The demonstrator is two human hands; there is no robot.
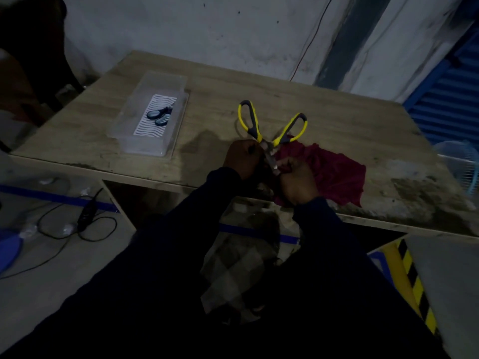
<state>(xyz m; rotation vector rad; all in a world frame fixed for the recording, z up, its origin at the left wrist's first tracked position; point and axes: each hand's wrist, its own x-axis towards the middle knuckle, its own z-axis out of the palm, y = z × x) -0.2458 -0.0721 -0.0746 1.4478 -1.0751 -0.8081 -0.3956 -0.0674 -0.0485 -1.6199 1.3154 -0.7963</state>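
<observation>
A: Location of the scissors (272, 125)?
B: Held over the near edge of the table (220, 86), yellow-and-grey handles spread wide and pointing away, blades toward the body.
A: Hands?
B: Left hand (243, 159) curled tight just below the pivot, gripping. Right hand (298, 182) closed round a fold of the maroon cloth (334, 172), apparently pinching it against the blades; exact finger contact too dark to confirm.
A: Handling?
B: Judged rigid and moderately heavy, with hard, sharp-edged steel blades, slippery if bare. Rubbery handle loops the safe place to take hold; otherwise the flat of the blades through cloth, never the edge. Cloth soft, limp, light, prone to bunching.
A: Surface?
B: Pale wood-grain top, stained dark along the near edge. Clear plastic tray (121, 125) well apart to the left, small grey-handled tool (159, 116) inside.
A: Room?
B: Dim. Scuffed grey wall (181, 27) behind, red wire (308, 40) hanging down it, blue shutter (445, 99) at right, black cable (88, 216) on the floor.
</observation>
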